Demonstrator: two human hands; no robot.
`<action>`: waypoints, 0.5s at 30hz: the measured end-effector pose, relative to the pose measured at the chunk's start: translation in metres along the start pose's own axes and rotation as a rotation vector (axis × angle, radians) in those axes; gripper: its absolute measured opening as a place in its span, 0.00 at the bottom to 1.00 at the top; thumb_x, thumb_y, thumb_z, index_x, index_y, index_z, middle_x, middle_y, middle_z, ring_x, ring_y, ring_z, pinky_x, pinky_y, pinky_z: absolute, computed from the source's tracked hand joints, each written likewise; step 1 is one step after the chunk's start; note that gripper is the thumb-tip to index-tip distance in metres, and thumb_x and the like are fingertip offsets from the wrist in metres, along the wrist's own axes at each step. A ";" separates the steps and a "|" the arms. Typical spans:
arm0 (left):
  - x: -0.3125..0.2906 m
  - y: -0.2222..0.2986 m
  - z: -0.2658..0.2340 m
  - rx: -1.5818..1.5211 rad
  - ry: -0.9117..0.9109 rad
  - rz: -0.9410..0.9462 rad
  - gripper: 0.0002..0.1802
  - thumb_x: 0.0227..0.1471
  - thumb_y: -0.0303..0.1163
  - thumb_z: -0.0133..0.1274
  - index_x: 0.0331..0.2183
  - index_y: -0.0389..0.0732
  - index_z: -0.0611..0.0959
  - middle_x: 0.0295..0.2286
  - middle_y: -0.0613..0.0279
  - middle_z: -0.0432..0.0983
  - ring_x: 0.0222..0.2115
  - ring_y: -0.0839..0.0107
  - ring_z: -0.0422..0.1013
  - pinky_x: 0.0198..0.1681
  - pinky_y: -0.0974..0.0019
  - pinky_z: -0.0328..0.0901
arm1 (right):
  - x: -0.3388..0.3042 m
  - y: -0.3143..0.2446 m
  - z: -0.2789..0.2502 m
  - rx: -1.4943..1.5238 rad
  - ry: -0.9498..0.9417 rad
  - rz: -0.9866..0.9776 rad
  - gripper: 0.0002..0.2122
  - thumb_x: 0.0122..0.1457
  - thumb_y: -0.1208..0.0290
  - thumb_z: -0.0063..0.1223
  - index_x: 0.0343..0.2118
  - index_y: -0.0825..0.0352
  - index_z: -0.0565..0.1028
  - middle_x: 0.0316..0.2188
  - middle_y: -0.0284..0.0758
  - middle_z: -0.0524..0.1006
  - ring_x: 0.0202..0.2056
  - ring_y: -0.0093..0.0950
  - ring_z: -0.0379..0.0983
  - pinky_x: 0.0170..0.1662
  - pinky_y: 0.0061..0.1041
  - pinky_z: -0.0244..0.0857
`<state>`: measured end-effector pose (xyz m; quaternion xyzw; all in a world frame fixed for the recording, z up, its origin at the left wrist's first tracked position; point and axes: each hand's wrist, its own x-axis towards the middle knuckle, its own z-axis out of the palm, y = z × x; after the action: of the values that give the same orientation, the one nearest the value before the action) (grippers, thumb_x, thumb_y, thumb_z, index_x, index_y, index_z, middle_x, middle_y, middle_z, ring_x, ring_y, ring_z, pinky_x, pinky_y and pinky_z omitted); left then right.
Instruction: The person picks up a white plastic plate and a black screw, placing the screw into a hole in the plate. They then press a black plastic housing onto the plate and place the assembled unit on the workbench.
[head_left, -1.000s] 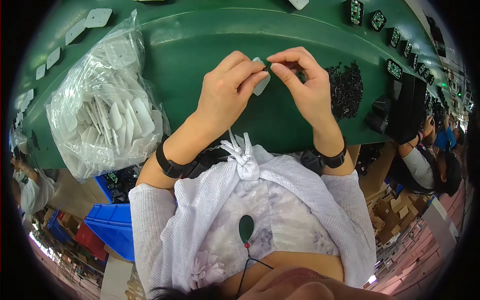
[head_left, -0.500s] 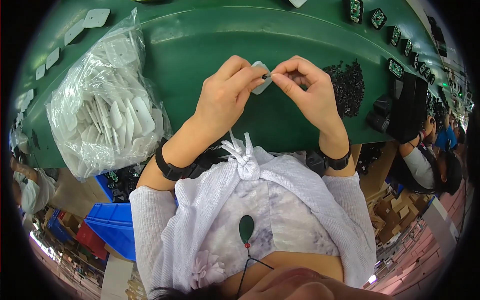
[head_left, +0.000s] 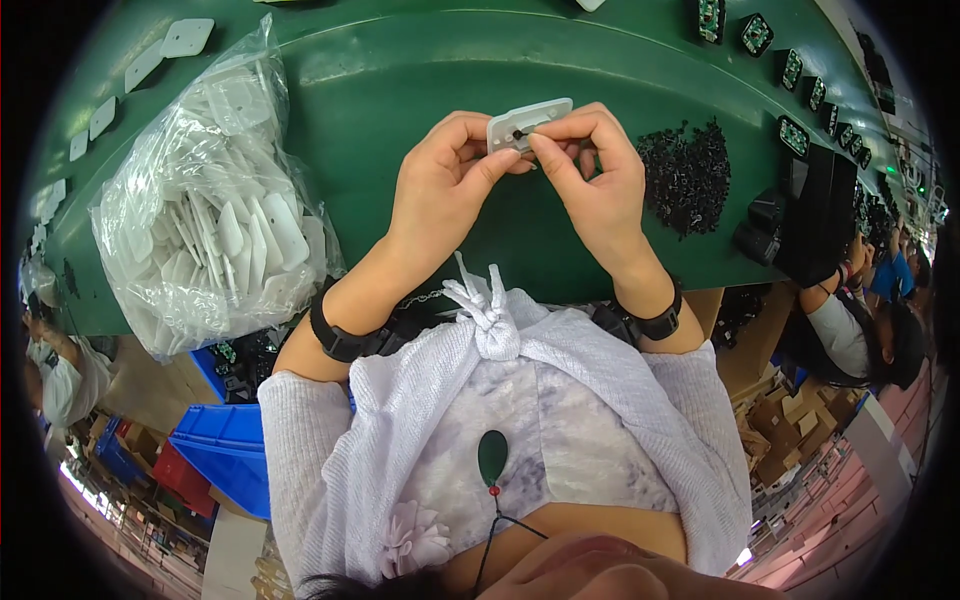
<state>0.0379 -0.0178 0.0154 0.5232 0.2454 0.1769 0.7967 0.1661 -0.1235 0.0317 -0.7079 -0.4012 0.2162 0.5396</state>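
Between both hands, above the green table, a white plastic cover plate is tilted up. My left hand is closed on its left end, thumb in front and fingers behind. A small black plastic part sits against the inner face of the plate. My right hand is closed too, its thumb and index fingertips at the plate beside the black part. Fingertips partly hide how the black part is seated. To the right of my right hand lies a pile of small black parts.
A clear bag full of white plates lies at the left on the green table. Black housings with green circuit boards line the far right. Blue bins stand below the table's left edge. Other people work at both sides.
The white plate has been lifted and tilted up into both hands; before, it lay flatter behind the fingertips. The black part now rests against the plate. My right hand has shifted slightly left.
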 end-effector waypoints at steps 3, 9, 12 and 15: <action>0.001 -0.003 0.001 -0.034 0.044 0.068 0.06 0.56 0.20 0.52 0.37 0.29 0.75 0.37 0.58 0.72 0.36 0.70 0.76 0.42 0.71 0.72 | -0.002 0.001 0.006 0.007 0.022 -0.002 0.03 0.54 0.80 0.58 0.31 0.68 0.75 0.29 0.27 0.71 0.27 0.13 0.62 0.27 0.13 0.52; 0.003 -0.004 -0.004 0.197 0.043 0.246 0.04 0.56 0.20 0.51 0.34 0.28 0.76 0.37 0.58 0.70 0.32 0.72 0.75 0.37 0.72 0.73 | -0.008 0.010 0.007 0.058 -0.041 0.085 0.05 0.54 0.80 0.58 0.33 0.68 0.75 0.28 0.27 0.70 0.26 0.13 0.60 0.27 0.12 0.52; 0.000 0.000 -0.004 0.133 0.042 0.179 0.04 0.56 0.20 0.51 0.33 0.28 0.76 0.36 0.59 0.70 0.31 0.73 0.74 0.36 0.73 0.73 | -0.003 -0.001 -0.002 -0.148 -0.101 -0.047 0.08 0.52 0.78 0.62 0.34 0.67 0.75 0.30 0.28 0.70 0.27 0.15 0.61 0.29 0.14 0.53; 0.000 0.002 -0.003 0.071 0.024 0.148 0.03 0.56 0.20 0.51 0.33 0.28 0.76 0.36 0.59 0.70 0.31 0.74 0.74 0.35 0.73 0.72 | -0.002 -0.005 -0.006 -0.203 0.158 -0.119 0.14 0.48 0.72 0.67 0.37 0.66 0.76 0.34 0.29 0.70 0.32 0.18 0.62 0.32 0.16 0.54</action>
<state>0.0364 -0.0151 0.0163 0.5656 0.2217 0.2327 0.7595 0.1684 -0.1282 0.0379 -0.7487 -0.4183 0.0856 0.5071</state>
